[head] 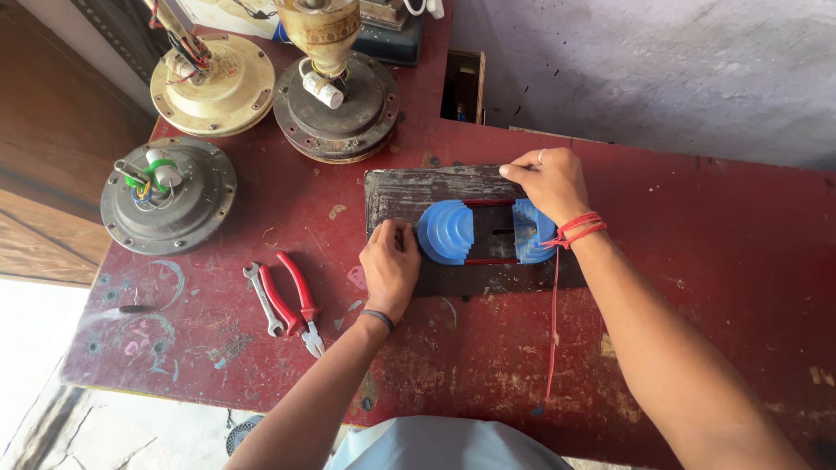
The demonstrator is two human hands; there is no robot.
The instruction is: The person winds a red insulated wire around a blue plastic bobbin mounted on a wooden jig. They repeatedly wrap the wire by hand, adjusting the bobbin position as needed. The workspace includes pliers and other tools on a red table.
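A dark wooden board (409, 187) lies on the red table (697, 261). On it sits a blue stepped plastic former (446, 231) in two halves, joined by thin red wire strands. My left hand (389, 265) rests on the board beside the left blue half, fingers curled, touching its edge. My right hand (550, 181) presses down over the right blue half (529, 235), fingertips on the board's top edge. A red thread is tied round my right wrist, and a red strand (553, 322) hangs down from there.
Red-handled pliers (296, 300) and a small spanner (261, 300) lie left of my left hand. Three ceiling fan motor housings stand at the back left: a grey one (168, 193), a cream one (212, 80) and a dark one (338, 100). A grey wall rises behind.
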